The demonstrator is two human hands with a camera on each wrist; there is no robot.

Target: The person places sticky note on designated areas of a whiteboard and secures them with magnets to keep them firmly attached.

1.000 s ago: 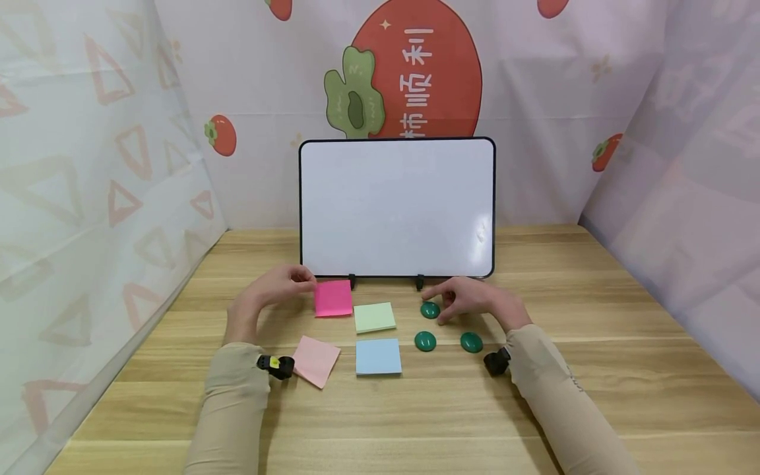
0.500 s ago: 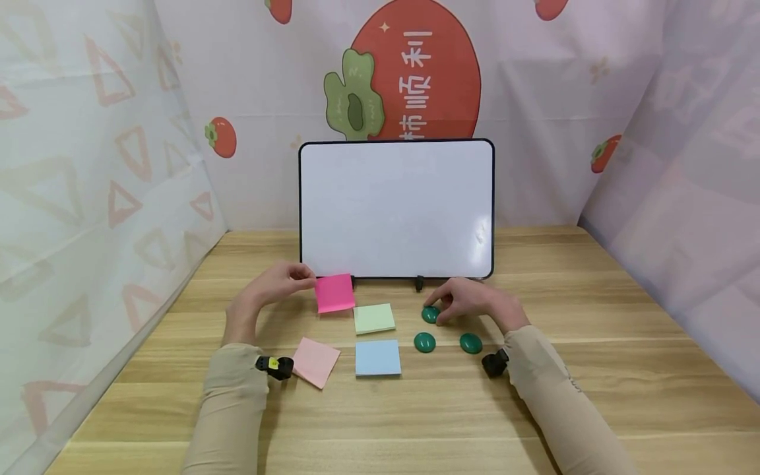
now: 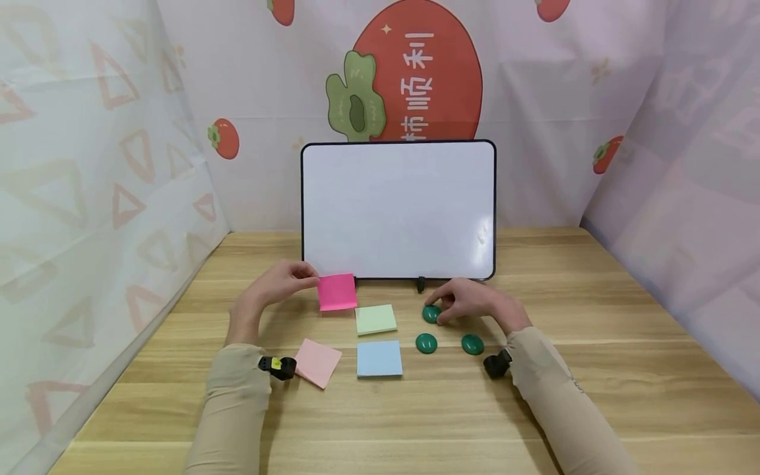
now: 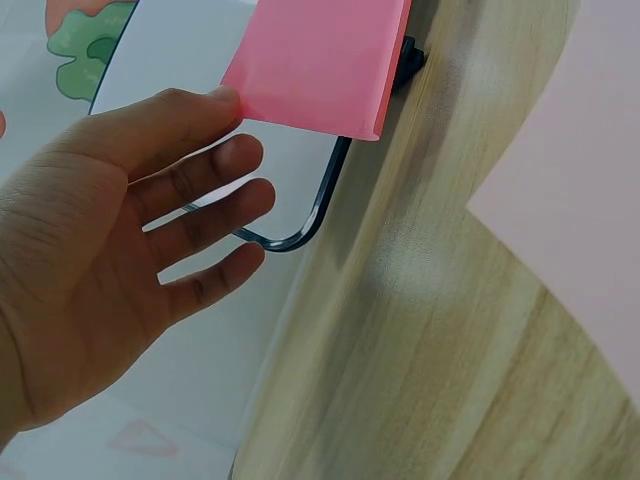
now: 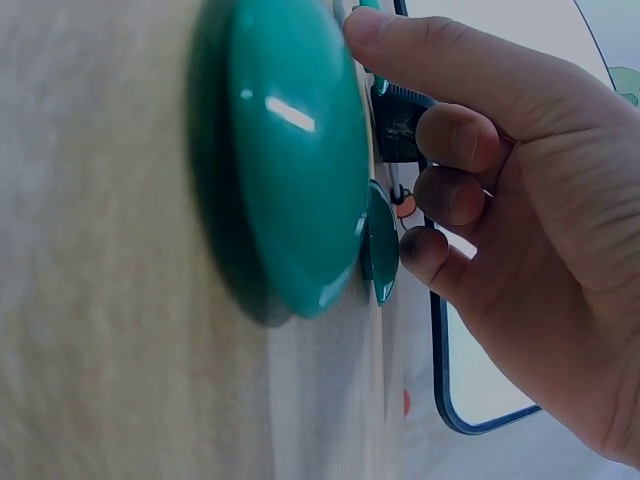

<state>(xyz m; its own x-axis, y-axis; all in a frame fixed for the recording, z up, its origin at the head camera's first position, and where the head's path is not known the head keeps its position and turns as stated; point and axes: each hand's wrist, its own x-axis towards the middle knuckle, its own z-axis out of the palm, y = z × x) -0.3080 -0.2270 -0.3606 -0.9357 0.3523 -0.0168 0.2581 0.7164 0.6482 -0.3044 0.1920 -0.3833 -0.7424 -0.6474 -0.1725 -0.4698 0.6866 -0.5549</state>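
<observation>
The left hand (image 3: 270, 290) pinches the near left corner of a bright pink sticky note (image 3: 337, 291) between thumb and forefinger; the left wrist view shows the other fingers (image 4: 215, 210) straight and spread. The note is a thin, flat, matte paper square. It is lifted at the hand's side, just in front of the lower left corner of the whiteboard (image 3: 398, 208), with its edges roughly parallel to the board's bottom edge.

The right hand (image 3: 472, 303) is curled over the rear green magnet (image 3: 431, 314), and its fingertips (image 5: 425, 250) meet the magnet's rim. The grip is closed around the magnet, which lies flat on the surface (image 3: 594, 369). The magnet is a glossy, round, domed disc of hard green plastic, so it has no long axis.

The whiteboard is a smooth white panel with a thin black frame and rounded corners. It stands nearly upright on small black feet (image 3: 420, 285), long axis left to right.

Lying on the wood-grain surface between the hands:
- a light green note pad (image 3: 375, 319), just beside the bright pink note;
- a light blue note pad (image 3: 379, 358), nearer the person;
- a pale pink note pad (image 3: 318, 362), turned at an angle, near the left wrist;
- two more green magnets (image 3: 425, 343) (image 3: 472, 344), side by side and apart, nearer than the gripped one.

Printed fabric (image 3: 415, 72) encloses the surface at the back and sides.
</observation>
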